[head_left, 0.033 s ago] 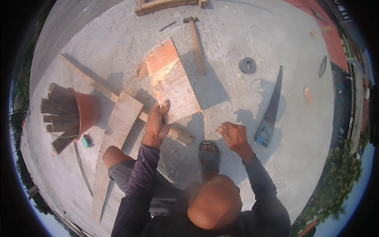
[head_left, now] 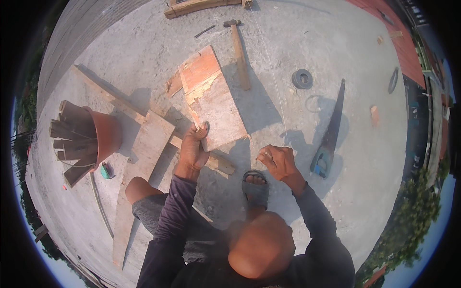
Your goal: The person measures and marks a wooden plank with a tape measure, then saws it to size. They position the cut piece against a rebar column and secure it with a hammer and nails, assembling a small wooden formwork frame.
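My left hand [head_left: 194,146] grips a roughly rectangular plywood board [head_left: 218,108] by its lower left edge, thumb on top, and holds it tilted above the concrete. The board's far end is reddish, with a torn strip of pale splintered veneer across it. My right hand [head_left: 277,162] is to the right of the board's near corner, apart from it. Its fingers are pinched together; anything between them is too small to make out. Under the left hand lie a wooden batten [head_left: 218,163] and a longer plywood strip [head_left: 150,139].
Beyond the board lies a hammer [head_left: 239,55]. A handsaw [head_left: 329,132] and a dark tape roll [head_left: 302,79] are on the right. An orange bucket [head_left: 106,134] of wood offcuts stands at left beside a small green object [head_left: 106,170]. A wooden frame [head_left: 204,6] sits at the far edge.
My right hand has moved slightly left, closer to the board's near corner. The board and my left hand have shifted a little to the right.
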{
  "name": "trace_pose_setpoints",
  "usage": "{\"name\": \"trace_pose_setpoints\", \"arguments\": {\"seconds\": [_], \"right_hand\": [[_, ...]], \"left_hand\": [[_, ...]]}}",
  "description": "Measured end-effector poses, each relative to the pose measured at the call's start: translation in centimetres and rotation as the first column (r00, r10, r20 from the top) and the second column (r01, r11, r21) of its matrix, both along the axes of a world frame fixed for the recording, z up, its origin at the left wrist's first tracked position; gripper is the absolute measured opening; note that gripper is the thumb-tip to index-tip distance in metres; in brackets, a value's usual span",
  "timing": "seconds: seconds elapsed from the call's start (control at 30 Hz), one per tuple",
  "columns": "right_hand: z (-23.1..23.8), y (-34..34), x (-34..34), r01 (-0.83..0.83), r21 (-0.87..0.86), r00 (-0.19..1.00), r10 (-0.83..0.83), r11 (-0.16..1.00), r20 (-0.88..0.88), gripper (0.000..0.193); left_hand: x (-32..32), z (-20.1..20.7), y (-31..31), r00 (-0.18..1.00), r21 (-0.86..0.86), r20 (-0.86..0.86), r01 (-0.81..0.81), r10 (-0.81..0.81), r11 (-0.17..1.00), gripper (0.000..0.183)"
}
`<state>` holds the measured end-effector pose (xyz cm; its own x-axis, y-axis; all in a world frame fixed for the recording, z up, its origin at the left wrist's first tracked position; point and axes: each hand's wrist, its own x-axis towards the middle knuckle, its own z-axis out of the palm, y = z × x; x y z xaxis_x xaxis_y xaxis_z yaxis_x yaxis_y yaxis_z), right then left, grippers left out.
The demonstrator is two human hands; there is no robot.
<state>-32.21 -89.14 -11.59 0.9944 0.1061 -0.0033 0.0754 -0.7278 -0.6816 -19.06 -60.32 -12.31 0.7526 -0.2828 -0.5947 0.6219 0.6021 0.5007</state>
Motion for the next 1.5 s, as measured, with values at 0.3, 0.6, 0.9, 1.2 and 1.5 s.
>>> {"name": "trace_pose_setpoints", "arguments": {"seconds": [0.3, 0.6, 0.9, 1.2, 1.5], "right_hand": [[0.6, 4.8, 7.0, -0.015, 0.514, 0.933, 0.197, 0.858, -0.301, 0.050], [1.0, 3.3, 7.0, -0.627, -0.164, 0.745, 0.648, 0.761, 0.158, 0.045], [2.9, -0.5, 8.1, -0.572, -0.130, 0.753, 0.456, 0.810, -0.474, 0.057], [17.1, 2.9, 12.7, 0.399, 0.741, 0.727, 0.307, 0.540, -0.614, 0.063], [36.2, -2.1, 9.2, 0.288, 0.118, 0.794, -0.168, 0.950, -0.584, 0.056]], "left_hand": [[-1.5, -1.1, 1.1, 1.000, 0.029, -0.004, -0.016, 0.016, 0.999, 0.033], [-1.7, -1.2, 4.1, 0.947, 0.411, 0.031, 0.281, -0.321, 0.867, 0.031], [1.1, 4.2, 8.7, 0.903, 0.768, 0.044, 0.242, -0.426, 0.593, 0.033], [-1.1, 16.5, 0.0, 0.993, 0.080, -0.011, 0.122, -0.121, 0.989, 0.044], [-2.6, 31.0, -3.8, 0.678, 0.863, -0.230, 0.473, -0.699, 0.175, 0.069]]}}
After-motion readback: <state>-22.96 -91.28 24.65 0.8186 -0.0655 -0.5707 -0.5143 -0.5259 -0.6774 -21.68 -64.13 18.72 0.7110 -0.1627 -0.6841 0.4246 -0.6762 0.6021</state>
